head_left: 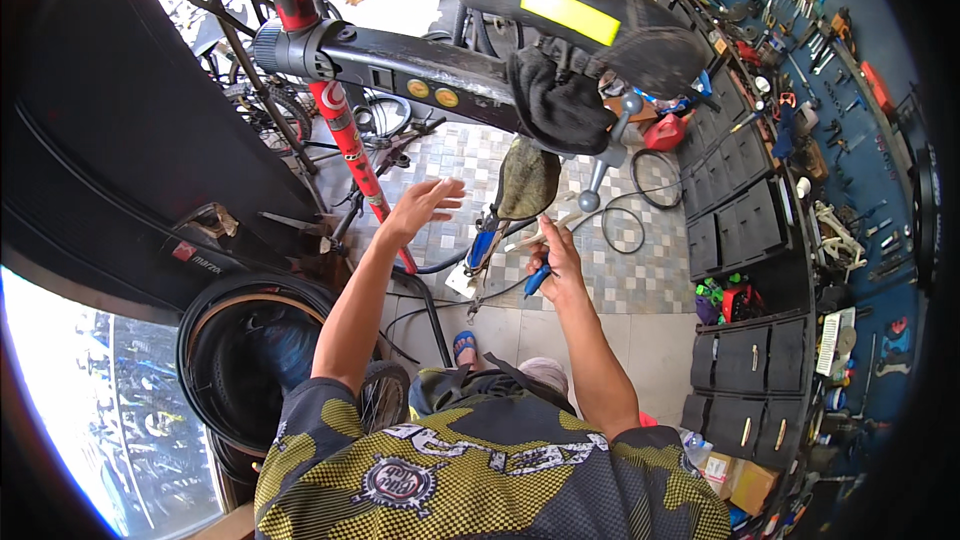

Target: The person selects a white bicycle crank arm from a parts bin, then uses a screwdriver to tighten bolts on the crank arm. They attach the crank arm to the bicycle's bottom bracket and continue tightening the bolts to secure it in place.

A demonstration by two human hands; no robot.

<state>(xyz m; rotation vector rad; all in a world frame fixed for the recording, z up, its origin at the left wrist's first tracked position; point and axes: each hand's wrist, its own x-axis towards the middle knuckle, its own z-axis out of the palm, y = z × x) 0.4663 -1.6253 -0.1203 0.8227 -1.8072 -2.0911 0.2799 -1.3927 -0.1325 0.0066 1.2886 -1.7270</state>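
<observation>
A bicycle hangs clamped in a black repair stand arm (pixel 400 60), its red frame tube (pixel 350 145) slanting down and its worn saddle (pixel 528 180) near the middle. My left hand (pixel 418 205) is raised with fingers spread, holding nothing, just right of the red tube. My right hand (pixel 556 258) grips a blue-handled tool (pixel 538 278) below the saddle, with a pale metal part sticking out toward the left. A black rag (pixel 555 100) hangs from the stand arm above the saddle.
Black tyres (pixel 250 350) are stacked at lower left. Dark drawer cabinets (pixel 745 230) line the right, and a blue wall (pixel 850 110) of hanging tools lies beyond them. A hose coil (pixel 640 205) lies on the tiled floor. Other bicycles (pixel 260 100) stand at the back left.
</observation>
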